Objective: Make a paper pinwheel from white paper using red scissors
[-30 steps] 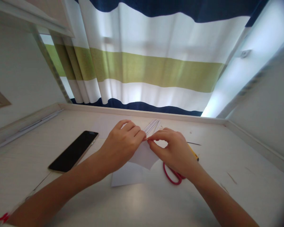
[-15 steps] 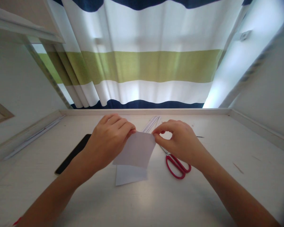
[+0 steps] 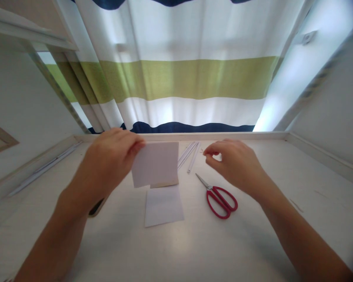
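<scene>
L hand [image 3: 111, 156]: pinching paper [image 3: 157, 162] to its R
R hand [image 3: 235, 160]: can't tell if pinching
paper: may flop b/c 1-corner hold

Bare left hand [image 3: 113, 156], bare right hand [image 3: 233, 164], uncovered wrists [image 3: 260, 192], bare forearms [image 3: 48, 239] widening below

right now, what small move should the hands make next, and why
Probably bring the right hand to the free right edge of the raised white paper: only the left hand pinches it, near its upper left corner, and the right hand stands apart from it.
</scene>
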`<state>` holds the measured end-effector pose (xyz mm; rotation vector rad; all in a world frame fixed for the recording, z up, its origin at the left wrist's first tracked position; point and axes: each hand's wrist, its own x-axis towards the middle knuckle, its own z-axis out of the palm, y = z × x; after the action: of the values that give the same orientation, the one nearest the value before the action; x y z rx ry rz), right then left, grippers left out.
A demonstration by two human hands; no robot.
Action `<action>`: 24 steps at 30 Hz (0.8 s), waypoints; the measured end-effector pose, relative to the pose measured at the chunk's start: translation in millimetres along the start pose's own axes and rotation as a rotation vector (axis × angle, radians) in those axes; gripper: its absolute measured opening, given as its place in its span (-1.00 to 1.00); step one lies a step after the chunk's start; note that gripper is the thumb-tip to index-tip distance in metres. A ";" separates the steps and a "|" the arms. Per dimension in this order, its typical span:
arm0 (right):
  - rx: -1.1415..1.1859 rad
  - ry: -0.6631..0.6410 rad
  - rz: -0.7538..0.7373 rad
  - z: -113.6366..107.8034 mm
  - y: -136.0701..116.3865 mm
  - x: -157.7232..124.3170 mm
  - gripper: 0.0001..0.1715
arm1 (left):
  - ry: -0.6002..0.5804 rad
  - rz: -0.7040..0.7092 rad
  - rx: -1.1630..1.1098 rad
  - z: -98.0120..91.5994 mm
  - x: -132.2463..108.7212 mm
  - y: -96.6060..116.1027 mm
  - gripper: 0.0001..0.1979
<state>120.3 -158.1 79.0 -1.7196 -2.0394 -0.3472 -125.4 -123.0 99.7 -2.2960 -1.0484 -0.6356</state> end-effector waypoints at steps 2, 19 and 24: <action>0.047 0.030 0.057 -3.0 6.8 1.2 -0.82 | 0.029 -0.076 0.017 -1.5 -0.3 -6.6 -0.74; 0.089 -0.197 -0.217 6.3 -28.7 -10.9 -0.74 | -0.272 0.150 -0.549 25.6 0.3 48.4 -0.83; 0.040 -0.187 -0.214 8.5 -32.4 -13.3 -0.72 | -0.320 0.148 -0.494 23.3 -0.4 50.9 -0.84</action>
<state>88.8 -171.8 68.2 -1.5648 -2.3563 -0.2169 -81.1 -136.8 68.3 -2.9520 -0.9201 -0.5198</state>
